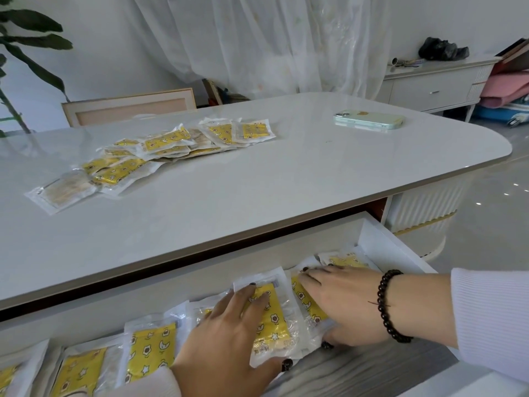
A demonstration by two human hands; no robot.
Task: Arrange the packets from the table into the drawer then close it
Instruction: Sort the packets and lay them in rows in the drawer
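Several clear packets with yellow printed inserts lie in a loose pile (160,150) on the white table (257,181). Below the table's front edge a white drawer (380,242) stands pulled out. A row of the same packets lies inside it, overlapping from the left (148,351) to the right (346,260). My left hand (229,333) rests flat, fingers spread, on a packet (274,319) in the middle of the row, thumb at its lower edge. My right hand (343,302), with a dark bead bracelet on the wrist, presses flat on the neighbouring packet (307,306) to the right.
A pale green phone (369,119) lies on the table at the far right. A chair back (128,106) stands behind the table, a plant (25,61) at the far left. A white sideboard (435,81) stands across the room at the right. The floor is glossy.
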